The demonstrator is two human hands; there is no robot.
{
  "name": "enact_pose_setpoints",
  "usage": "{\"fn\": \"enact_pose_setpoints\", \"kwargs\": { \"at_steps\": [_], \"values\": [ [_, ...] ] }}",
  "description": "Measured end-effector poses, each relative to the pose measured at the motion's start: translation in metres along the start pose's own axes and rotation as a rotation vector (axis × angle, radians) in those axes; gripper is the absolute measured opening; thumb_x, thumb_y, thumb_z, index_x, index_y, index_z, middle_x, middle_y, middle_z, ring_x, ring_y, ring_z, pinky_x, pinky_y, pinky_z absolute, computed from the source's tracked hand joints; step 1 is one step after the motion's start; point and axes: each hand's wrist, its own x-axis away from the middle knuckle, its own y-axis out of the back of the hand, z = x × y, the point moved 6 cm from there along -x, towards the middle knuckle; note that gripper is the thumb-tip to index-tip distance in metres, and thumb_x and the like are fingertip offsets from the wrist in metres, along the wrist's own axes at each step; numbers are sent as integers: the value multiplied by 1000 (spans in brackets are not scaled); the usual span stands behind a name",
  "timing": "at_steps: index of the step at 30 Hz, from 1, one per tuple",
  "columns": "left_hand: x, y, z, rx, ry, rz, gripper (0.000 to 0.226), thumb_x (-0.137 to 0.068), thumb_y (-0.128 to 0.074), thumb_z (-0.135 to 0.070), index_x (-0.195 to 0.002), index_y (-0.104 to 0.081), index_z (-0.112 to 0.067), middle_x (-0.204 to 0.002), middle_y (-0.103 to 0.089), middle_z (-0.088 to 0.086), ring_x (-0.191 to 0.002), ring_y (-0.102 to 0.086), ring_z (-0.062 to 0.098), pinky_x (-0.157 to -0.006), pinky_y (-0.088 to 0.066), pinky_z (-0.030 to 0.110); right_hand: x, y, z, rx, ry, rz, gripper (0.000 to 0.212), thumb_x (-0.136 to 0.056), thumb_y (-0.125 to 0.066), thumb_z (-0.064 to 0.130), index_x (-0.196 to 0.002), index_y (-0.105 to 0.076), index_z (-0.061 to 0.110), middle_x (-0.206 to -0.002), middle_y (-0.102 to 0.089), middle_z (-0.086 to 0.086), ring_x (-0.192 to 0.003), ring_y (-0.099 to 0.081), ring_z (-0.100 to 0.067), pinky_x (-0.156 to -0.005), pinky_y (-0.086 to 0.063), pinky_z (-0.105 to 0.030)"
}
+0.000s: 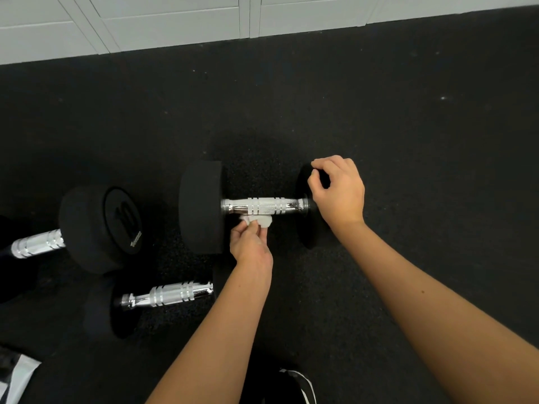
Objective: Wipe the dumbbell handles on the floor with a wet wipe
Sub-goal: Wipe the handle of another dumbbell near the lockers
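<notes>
A black dumbbell lies on the dark floor in the middle, and its chrome handle [264,206] runs left to right between two round weights. My left hand [250,243] pinches a crumpled white wet wipe [258,221] against the underside of the handle's left half. My right hand [338,191] grips the rim of the right weight [306,228]. The left weight [199,207] stands free.
Two more dumbbells lie to the left: one with a chrome handle [38,243] at the left edge, another with a chrome handle [167,294] nearer me. A white packet [14,374] lies at the bottom left. White cabinet fronts [175,21] line the far side.
</notes>
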Motion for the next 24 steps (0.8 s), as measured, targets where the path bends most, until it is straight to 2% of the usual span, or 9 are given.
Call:
{"fn": "enact_pose_setpoints", "kwargs": {
  "at_steps": [3,6,11,14,17,20,24],
  "values": [
    [-6,-1,-6,39,-19,-61,25,-88,-48,13,-81,-53,-10,-111,-59,15,-102,-58,22,-96,-48,34,0,1,1,-1,1,0,19,-87,-55,18,-98,-69,11,-96,-67,1,-90,-55,-17,-71,-43,-23],
    [-9,-5,-6,80,-12,-54,25,-88,-47,13,-82,-53,-10,-105,-59,12,-109,-58,24,-98,-47,36,-1,1,2,-6,9,-6,19,-86,-55,18,-98,-69,11,-96,-67,1,-91,-55,-17,-72,-41,-22],
    [3,2,-2,2,2,12,21,-89,-48,10,-82,-52,-9,-121,-56,18,-110,-57,25,-100,-46,37,0,2,1,3,-3,7,19,-87,-55,18,-98,-69,12,-97,-66,2,-91,-55,-17,-71,-39,-20],
    [15,3,-6,-76,14,35,17,-90,-48,9,-98,-55,-4,-123,-56,19,-108,-58,25,-97,-47,35,-1,2,0,5,-39,65,19,-88,-56,19,-101,-68,13,-100,-66,3,-94,-54,-16,-74,-39,-20],
    [38,-8,-19,-200,-15,204,17,-92,-47,5,-104,-56,-4,-118,-60,17,-108,-60,25,-89,-50,33,-6,10,5,-138,-140,227,21,-89,-57,21,-106,-68,16,-106,-63,6,-101,-51,-12,-86,-39,-22],
    [58,-28,-39,-372,-110,374,20,-93,-49,-3,-110,-58,-8,-114,-62,9,-101,-59,16,-78,-49,27,-6,17,24,-389,-206,438,21,-89,-59,25,-108,-68,20,-105,-65,8,-103,-57,-6,-91,-43,-20],
    [72,-48,-61,-647,-292,508,20,-92,-54,-14,-109,-64,-17,-113,-63,5,-95,-57,15,-76,-43,27,9,10,54,-993,-488,866,25,-91,-55,19,-113,-65,13,-104,-70,-5,-96,-67,-15,-84,-54,-28]
  ]
}}
